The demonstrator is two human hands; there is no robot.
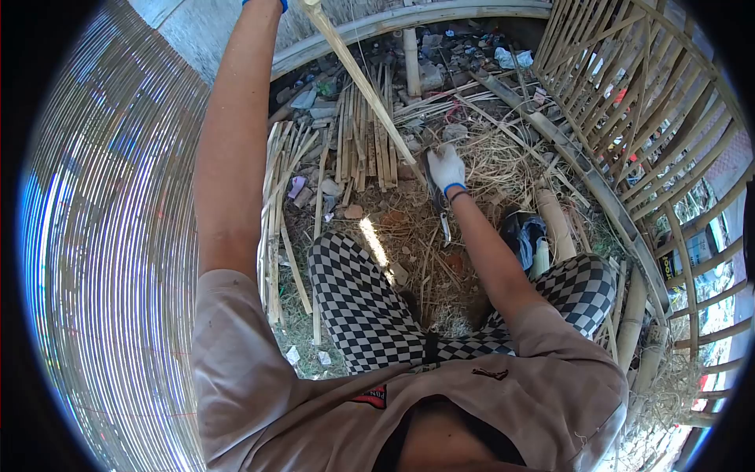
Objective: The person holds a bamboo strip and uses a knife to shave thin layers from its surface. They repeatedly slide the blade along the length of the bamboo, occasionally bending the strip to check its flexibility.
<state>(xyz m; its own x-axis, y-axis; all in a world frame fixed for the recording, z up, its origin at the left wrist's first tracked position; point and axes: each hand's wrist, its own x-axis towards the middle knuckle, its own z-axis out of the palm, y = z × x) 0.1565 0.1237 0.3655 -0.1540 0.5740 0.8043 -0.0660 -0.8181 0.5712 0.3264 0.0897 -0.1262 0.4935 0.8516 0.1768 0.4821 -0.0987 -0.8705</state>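
Observation:
My right hand (pixel 447 167), in a white glove with a blue cuff, is closed on a knife (pixel 442 212) low over the ground between my knees. The knife is dark near the glove, and its shiny end points back toward me. A long pale bamboo strip (pixel 358 75) slants from the top edge down to the knife, its lower end right beside the glove. My left arm stretches far forward; only the blue glove cuff (pixel 267 3) of that hand shows at the top edge, near the strip's upper end. The left fingers are out of the frame.
Split bamboo strips (pixel 366 145) lie in a bundle ahead, with more strips (pixel 275 212) at my left. Shavings (pixel 503 153) cover the ground beyond my right hand. A bamboo pole (pixel 556 224) and a black bag (pixel 523 236) lie by my right knee. A slatted bamboo frame (pixel 629 102) curves along the right.

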